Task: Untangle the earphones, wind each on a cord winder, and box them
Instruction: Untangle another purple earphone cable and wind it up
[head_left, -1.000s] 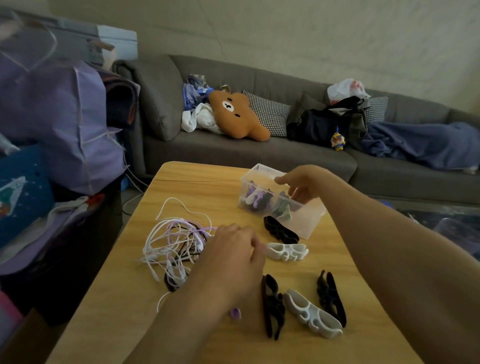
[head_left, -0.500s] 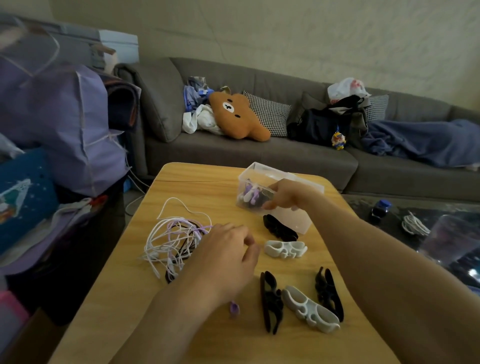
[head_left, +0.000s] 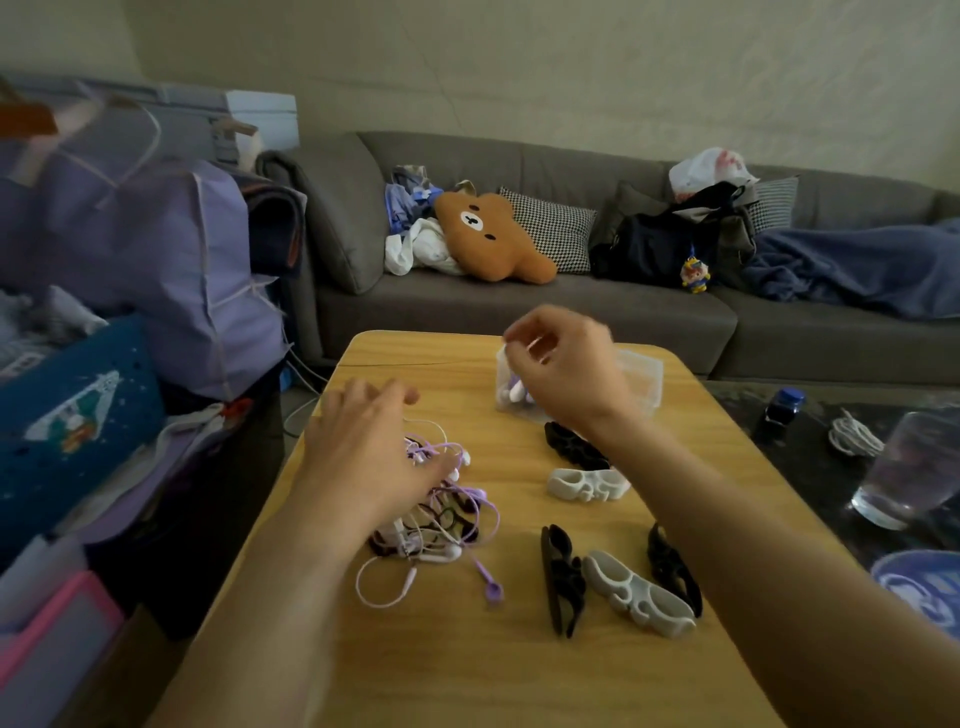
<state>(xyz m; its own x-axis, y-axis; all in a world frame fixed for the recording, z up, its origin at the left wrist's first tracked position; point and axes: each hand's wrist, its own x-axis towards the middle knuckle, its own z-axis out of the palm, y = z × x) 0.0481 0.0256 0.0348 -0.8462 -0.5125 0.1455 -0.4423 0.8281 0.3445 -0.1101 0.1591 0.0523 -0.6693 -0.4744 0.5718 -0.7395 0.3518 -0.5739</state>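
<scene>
A tangle of white, purple and black earphones (head_left: 447, 509) lies on the wooden table (head_left: 467, 675). My left hand (head_left: 363, 457) rests on its left side with the fingers spread and relaxed. My right hand (head_left: 561, 364) hovers with curled fingers at the left corner of the clear plastic box (head_left: 644, 379). Motion blur hides whether it pinches anything. Wound purple and white earphones (head_left: 514, 392) show inside the box. Empty cord winders lie to the right: a black winder (head_left: 574, 447), a white winder (head_left: 587, 483), and further ones in black (head_left: 561, 577) and white (head_left: 639, 592) near me.
A grey sofa (head_left: 519, 312) with a bear cushion (head_left: 493, 239) and bags stands behind the table. Purple bags (head_left: 156, 260) pile up at the left. On the dark glass table to the right are a water glass (head_left: 914, 467), a blue bottle (head_left: 784, 405) and a coiled cable (head_left: 854, 439).
My right hand has lifted from inside the box to its left corner. My left hand has slid left and forward over the tangle, and the view has tilted down.
</scene>
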